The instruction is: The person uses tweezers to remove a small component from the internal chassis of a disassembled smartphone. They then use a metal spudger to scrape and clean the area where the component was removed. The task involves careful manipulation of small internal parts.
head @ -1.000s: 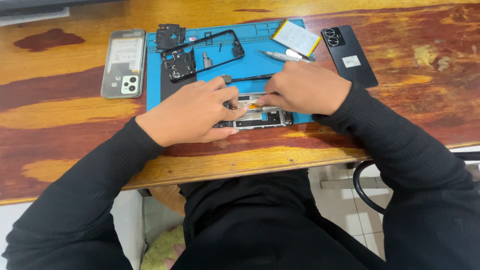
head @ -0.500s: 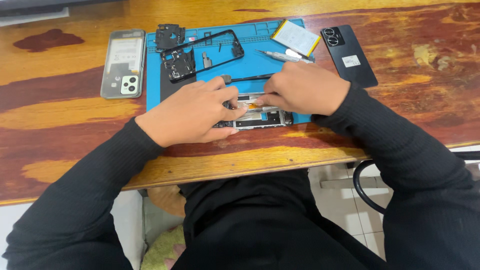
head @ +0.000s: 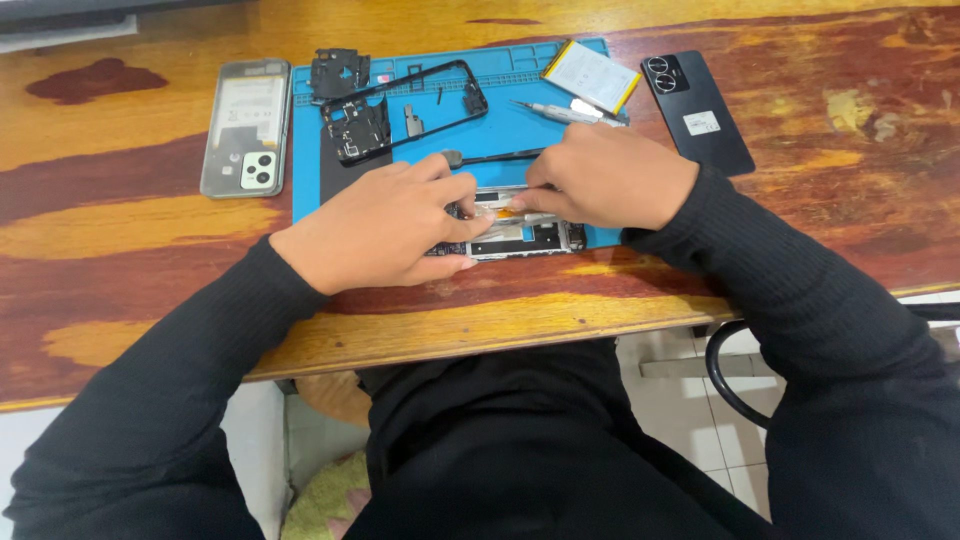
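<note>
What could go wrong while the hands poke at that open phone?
1. Both hands, left hand and right hand, press on the opened phone, so a thin part might bend or tear.
2. That phone sits near the table edge and could slide off.
3. Loose small parts on the blue mat might get knocked away.

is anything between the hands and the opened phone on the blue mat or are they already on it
Nothing visible stands between them. The left hand and the right hand both rest directly on the opened phone at the near edge of the blue mat. The loose black frame, the battery and the metal tool lie farther back, apart from it.
</note>
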